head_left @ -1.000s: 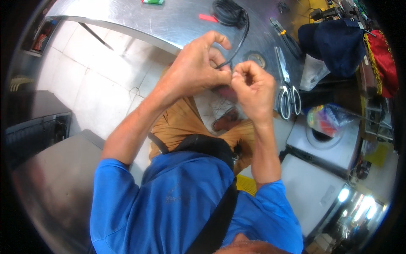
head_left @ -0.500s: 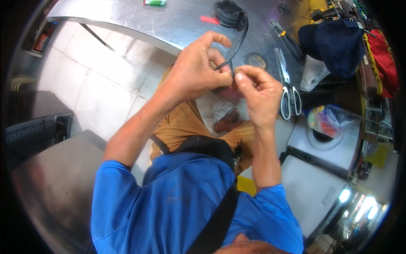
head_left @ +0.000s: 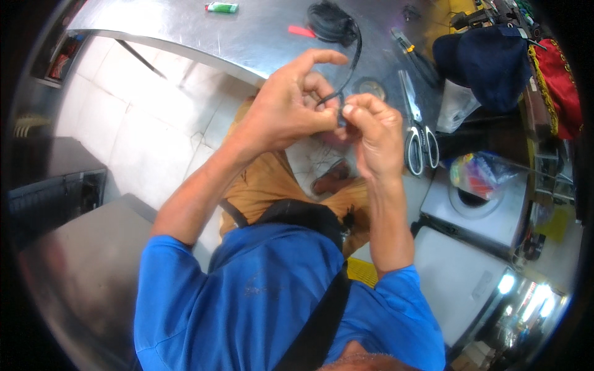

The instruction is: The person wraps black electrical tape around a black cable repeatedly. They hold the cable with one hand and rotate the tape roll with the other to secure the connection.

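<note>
A black cable (head_left: 355, 62) runs from a coiled bundle (head_left: 332, 22) on the metal table down to my two hands, which meet near the table's front edge. My left hand (head_left: 292, 102) pinches the cable near its end, with the forefinger curved out above it. Thumb and fingers of my right hand (head_left: 375, 127) are closed on the same cable end, just right of the left thumb. The very tip is mostly hidden between the fingers.
White-handled scissors (head_left: 421, 133), pliers (head_left: 413, 52) and a roll of tape (head_left: 372, 89) lie to the right. A red strip (head_left: 301, 31) and a green-and-white lighter (head_left: 221, 7) lie farther back on the steel table (head_left: 260, 31). A dark blue cap (head_left: 482, 65) sits at the right.
My right hand has turned slightly and shifted a little left, its fingers curling more. The left hand stays nearly in place, still pinching the cable.
</note>
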A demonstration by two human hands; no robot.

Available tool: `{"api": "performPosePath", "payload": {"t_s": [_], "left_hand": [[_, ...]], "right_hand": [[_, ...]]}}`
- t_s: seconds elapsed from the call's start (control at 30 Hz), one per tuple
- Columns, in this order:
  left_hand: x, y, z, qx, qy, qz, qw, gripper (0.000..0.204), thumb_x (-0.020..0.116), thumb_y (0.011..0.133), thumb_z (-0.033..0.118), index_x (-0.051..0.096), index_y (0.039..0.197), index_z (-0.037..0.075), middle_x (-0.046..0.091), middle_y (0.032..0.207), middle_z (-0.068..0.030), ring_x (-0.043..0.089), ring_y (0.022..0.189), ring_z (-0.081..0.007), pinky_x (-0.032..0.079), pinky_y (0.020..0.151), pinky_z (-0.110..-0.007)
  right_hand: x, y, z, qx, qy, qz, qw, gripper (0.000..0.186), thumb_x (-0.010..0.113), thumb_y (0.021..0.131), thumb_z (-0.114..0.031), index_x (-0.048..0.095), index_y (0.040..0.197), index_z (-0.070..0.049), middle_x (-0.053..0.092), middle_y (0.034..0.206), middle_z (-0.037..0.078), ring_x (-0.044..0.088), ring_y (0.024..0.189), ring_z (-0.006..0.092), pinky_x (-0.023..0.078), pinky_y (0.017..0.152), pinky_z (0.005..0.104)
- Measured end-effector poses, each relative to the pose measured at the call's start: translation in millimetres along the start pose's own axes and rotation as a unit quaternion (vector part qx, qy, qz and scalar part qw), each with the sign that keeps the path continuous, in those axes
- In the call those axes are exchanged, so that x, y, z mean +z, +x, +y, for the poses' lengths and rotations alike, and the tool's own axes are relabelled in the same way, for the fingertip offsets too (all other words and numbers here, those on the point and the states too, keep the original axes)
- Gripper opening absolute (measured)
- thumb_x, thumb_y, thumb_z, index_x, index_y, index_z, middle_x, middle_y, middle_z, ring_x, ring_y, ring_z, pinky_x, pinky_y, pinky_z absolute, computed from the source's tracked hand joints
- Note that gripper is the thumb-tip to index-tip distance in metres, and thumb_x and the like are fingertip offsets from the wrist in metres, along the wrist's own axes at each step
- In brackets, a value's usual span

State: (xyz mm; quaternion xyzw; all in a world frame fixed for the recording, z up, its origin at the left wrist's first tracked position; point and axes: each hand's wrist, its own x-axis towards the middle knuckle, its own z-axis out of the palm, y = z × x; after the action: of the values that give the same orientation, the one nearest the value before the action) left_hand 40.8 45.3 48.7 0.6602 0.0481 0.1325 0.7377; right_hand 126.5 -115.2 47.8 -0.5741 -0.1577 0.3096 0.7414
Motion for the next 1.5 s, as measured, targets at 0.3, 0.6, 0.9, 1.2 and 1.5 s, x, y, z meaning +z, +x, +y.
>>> {"api": "performPosePath", "payload": {"t_s": [0.3, 0.6, 0.9, 1.2, 1.5], "left_hand": [[-8.5, 0.1, -6.7, -0.033, -0.102, -0.009, 0.994, 0.065, 0.073, 0.088, 0.003, 0.046, 0.147, -0.002, 0.065, 0.090, 0.0005, 0.064, 0.084, -0.0050, 0.050, 0.076, -0.020], [-13.5, 2.4, -5.0, -0.049, -0.025, 0.005, 0.998, 0.069, 0.074, 0.088, 0.003, 0.042, 0.148, -0.008, 0.068, 0.090, -0.0025, 0.066, 0.083, -0.0064, 0.053, 0.075, -0.020], [-13.1, 1.1, -1.7, -0.032, 0.071, 0.030, 0.997, 0.073, 0.072, 0.083, -0.003, 0.040, 0.148, -0.011, 0.068, 0.086, -0.0032, 0.064, 0.077, -0.0049, 0.051, 0.069, -0.018], [-0.8, -2.4, -8.4, -0.037, -0.134, 0.059, 0.988, 0.062, 0.067, 0.086, -0.007, 0.043, 0.144, -0.008, 0.068, 0.091, -0.0050, 0.065, 0.076, -0.0060, 0.054, 0.070, -0.020], [-6.5, -4.2, -10.9, -0.038, -0.150, 0.026, 0.988, 0.049, 0.070, 0.091, 0.000, 0.054, 0.137, -0.004, 0.070, 0.093, -0.0032, 0.065, 0.079, -0.0060, 0.054, 0.073, -0.020]], "right_hand": [[14.1, -7.0, 8.3, -0.098, -0.084, 0.015, 0.992, 0.006, 0.068, 0.098, -0.002, 0.070, 0.100, 0.003, 0.074, 0.090, 0.006, 0.066, 0.074, 0.0065, 0.055, 0.066, 0.0221], [8.8, -5.6, 14.8, -0.188, -0.257, 0.046, 0.947, 0.005, 0.074, 0.089, 0.002, 0.073, 0.094, 0.003, 0.073, 0.084, 0.005, 0.067, 0.073, 0.0072, 0.055, 0.067, 0.0243], [11.8, -5.5, 5.8, -0.274, -0.376, 0.017, 0.885, 0.007, 0.075, 0.085, 0.004, 0.073, 0.091, 0.001, 0.072, 0.081, 0.005, 0.067, 0.070, 0.0093, 0.055, 0.064, 0.0255], [23.3, -9.7, 19.5, 0.013, 0.113, 0.031, 0.993, 0.006, 0.061, 0.098, -0.005, 0.065, 0.098, 0.001, 0.071, 0.080, 0.008, 0.067, 0.065, 0.0148, 0.054, 0.061, 0.0265], [17.2, -11.0, 16.0, -0.023, 0.053, 0.011, 0.998, 0.008, 0.061, 0.100, -0.006, 0.065, 0.098, 0.001, 0.071, 0.086, 0.008, 0.070, 0.071, 0.0124, 0.056, 0.063, 0.0255]]}}
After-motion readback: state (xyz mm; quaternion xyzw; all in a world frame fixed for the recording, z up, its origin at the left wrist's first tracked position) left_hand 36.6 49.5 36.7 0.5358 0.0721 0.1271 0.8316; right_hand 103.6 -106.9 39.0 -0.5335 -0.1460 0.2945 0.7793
